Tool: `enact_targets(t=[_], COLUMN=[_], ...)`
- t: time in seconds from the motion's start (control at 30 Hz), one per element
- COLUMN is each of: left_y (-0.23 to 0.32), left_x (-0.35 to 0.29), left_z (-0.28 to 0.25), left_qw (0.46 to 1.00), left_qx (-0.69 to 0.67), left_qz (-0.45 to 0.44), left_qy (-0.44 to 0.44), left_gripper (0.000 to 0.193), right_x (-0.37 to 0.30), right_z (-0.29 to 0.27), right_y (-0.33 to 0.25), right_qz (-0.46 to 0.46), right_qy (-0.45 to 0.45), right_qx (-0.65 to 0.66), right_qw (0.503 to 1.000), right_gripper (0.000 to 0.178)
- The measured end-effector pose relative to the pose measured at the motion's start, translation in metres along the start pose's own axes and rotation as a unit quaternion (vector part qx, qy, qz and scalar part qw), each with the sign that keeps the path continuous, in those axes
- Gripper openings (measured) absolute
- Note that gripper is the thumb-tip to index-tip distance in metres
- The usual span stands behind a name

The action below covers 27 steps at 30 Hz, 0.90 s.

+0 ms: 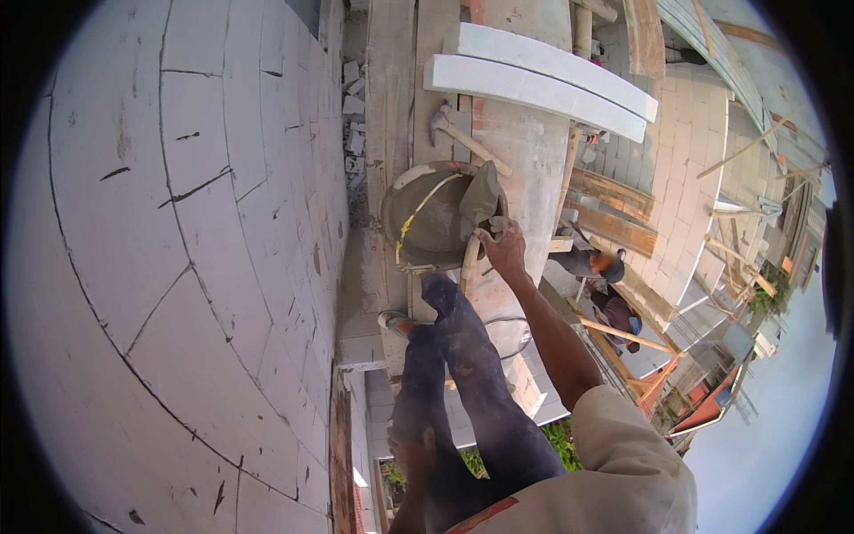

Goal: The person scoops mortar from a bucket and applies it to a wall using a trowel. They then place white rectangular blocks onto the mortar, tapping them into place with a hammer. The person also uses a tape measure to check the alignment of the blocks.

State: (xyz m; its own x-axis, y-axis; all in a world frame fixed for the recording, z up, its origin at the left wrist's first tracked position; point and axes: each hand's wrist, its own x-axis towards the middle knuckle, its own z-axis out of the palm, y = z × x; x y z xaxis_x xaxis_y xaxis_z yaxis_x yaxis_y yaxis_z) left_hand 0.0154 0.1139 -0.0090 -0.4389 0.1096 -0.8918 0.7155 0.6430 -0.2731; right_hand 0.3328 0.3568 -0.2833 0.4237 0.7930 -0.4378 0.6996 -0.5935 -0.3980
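Observation:
My right hand (503,242) is closed round the end of a trowel (482,191), a broad pointed blade coated in grey mortar. The blade tilts over the right side of a round tub (391,240) holding wet grey mortar. A yellow strip (414,221) runs across the tub. Close below my right hand, a pale wooden handle (470,262) leans by the rim; its other end is hidden. Beyond the tub lies a claw hammer (463,138) with a wooden handle. My left hand (414,452) rests against my left thigh, empty, its fingers partly in shadow.
A tall white block wall (205,258) rises along my left. Two long white blocks (543,80) lie across the plank platform (525,160) ahead. Broken block pieces (354,116) fill the gap by the wall. Lower right, two people (592,260) are among timber supports (632,338).

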Motion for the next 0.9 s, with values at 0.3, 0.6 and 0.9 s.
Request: enact_targets(t=[0.3, 0.6, 0.9], left_y=[0.011, 0.024, 0.025], left_x=[0.002, 0.005, 0.012], left_z=[-0.003, -0.007, -0.024], left_qw=[1.000, 0.999, 0.999], left_qx=[-0.003, 0.017, 0.024], left_qz=[-0.024, -0.039, -0.028], left_qy=[-0.012, -0.017, -0.009], left_gripper=[0.108, 0.109, 0.109], right_x=[0.233, 0.265, 0.256], right_z=[-0.128, -0.089, -0.116], right_y=[-0.016, 0.016, 0.050], right_qz=[-0.172, -0.175, -0.247], right_qy=[0.133, 0.172, 0.055], right_qx=[-0.239, -0.292, -0.395], right_qw=[0.946, 0.924, 0.883], right_gripper=[0.112, 0.105, 0.071])
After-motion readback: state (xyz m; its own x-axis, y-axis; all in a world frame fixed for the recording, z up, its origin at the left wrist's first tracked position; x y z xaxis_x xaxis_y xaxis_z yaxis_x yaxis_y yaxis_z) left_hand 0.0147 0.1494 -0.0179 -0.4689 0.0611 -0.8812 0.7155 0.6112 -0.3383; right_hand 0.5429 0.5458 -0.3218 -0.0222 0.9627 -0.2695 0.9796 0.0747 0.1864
